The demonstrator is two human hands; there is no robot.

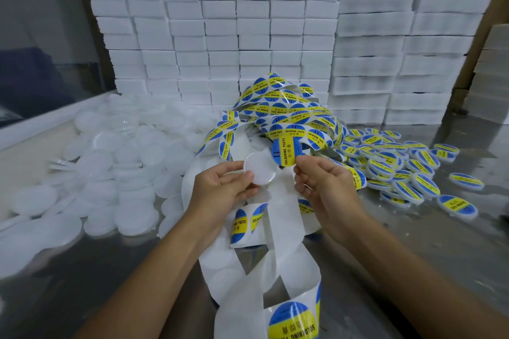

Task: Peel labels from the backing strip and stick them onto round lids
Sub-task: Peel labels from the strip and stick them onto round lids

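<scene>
The left hand [220, 187] pinched a plain white round lid [260, 169] by its edge, thumb on its face, above the tabletop [413, 242]. The right hand [325, 181] had its grip pinched on the lower rim of a peeled blue-and-yellow soldering paste label [285, 153], which hung just beside the lid's upper right edge. The empty backing strip [286, 217] trailed down between the wrists. To do this well, the label probably needed centring over the lid first, one edge touched down, then smoothing across so no bubble or crease formed; the left thumb looked likely to need shifting clear.
</scene>
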